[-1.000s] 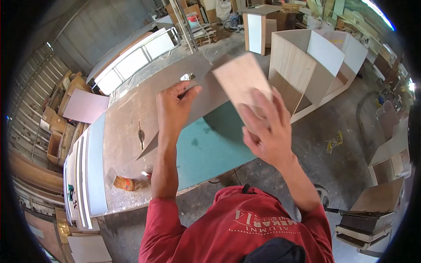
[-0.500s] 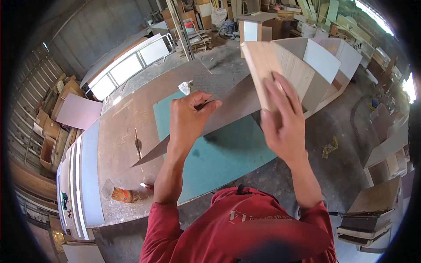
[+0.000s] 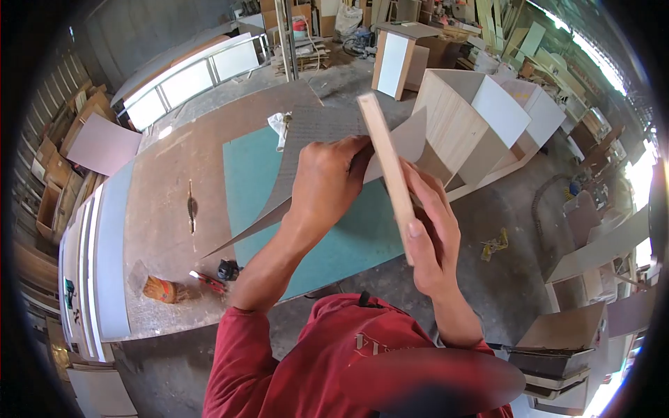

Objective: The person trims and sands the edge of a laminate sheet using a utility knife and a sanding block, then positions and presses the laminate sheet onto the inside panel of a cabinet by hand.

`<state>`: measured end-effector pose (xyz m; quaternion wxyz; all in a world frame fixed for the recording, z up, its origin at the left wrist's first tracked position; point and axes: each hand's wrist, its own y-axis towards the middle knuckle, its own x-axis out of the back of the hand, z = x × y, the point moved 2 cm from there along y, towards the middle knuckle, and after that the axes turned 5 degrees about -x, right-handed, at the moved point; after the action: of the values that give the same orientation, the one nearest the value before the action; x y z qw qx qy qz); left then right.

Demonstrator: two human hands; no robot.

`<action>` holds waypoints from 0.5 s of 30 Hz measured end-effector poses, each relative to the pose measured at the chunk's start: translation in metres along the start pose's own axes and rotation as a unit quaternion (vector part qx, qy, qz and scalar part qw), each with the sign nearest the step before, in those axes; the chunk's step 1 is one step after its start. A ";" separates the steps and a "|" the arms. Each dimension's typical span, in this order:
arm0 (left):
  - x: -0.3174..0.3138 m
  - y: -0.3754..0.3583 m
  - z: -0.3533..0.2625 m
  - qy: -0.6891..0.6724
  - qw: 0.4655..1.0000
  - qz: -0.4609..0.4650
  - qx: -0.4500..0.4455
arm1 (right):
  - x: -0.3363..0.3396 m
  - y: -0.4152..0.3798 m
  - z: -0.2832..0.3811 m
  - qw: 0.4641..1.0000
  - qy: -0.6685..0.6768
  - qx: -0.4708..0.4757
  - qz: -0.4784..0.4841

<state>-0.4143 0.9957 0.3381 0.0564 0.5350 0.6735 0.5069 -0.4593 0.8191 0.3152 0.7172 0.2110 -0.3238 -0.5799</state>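
Note:
A thin grey-brown sheet (image 3: 268, 217) is held tilted above the table by my left hand (image 3: 327, 174), whose fingers are closed on its upper edge. My right hand (image 3: 431, 226) grips a light wooden block (image 3: 388, 167), thumb on the near side and fingers behind. The block stands on edge against the sheet, just right of my left hand. Beneath the sheet lies a green board (image 3: 341, 254) on the brown worktable (image 3: 164, 209). A sheet with writing (image 3: 317, 129) shows behind my left hand.
On the table are a bristle brush (image 3: 162, 289), a red cutter (image 3: 208, 281), a small black object (image 3: 228, 269) and a slot with a blade (image 3: 191, 207). A wooden cabinet (image 3: 453, 125) stands beyond on the right. Yellow scraps (image 3: 495, 245) lie on the floor.
The wooden block has turned edge-on and come down and left to the sheet. My left hand has moved right, nearer to it. The view has shifted, and a small black object now shows by the cutter.

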 end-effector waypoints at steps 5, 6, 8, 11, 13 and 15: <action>-0.012 -0.005 -0.002 -0.025 1.000 0.012 -0.004 | 0.021 0.015 0.001 0.983 0.120 -0.122 -0.060; -0.011 -0.006 -0.002 -0.029 0.999 0.006 0.022 | 0.028 0.014 0.003 0.985 0.118 -0.096 -0.083; -0.011 -0.006 -0.002 -0.033 0.998 -0.008 0.052 | 0.040 0.003 0.008 0.990 0.107 -0.089 -0.032; -0.015 -0.009 -0.007 -0.037 0.999 -0.012 0.019 | 0.047 0.000 0.009 0.995 0.027 -0.079 0.049; -0.022 -0.012 -0.009 -0.038 0.999 -0.012 -0.014 | 0.045 0.008 0.011 0.994 0.028 -0.098 0.048; -0.022 -0.014 -0.012 -0.036 0.999 0.003 0.017 | 0.043 0.016 0.010 0.971 0.141 -0.191 0.033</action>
<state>-0.4213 0.9722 0.3232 0.0701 0.5554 0.6782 0.4762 -0.4505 0.7817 0.3424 0.8014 0.1392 -0.1097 -0.5712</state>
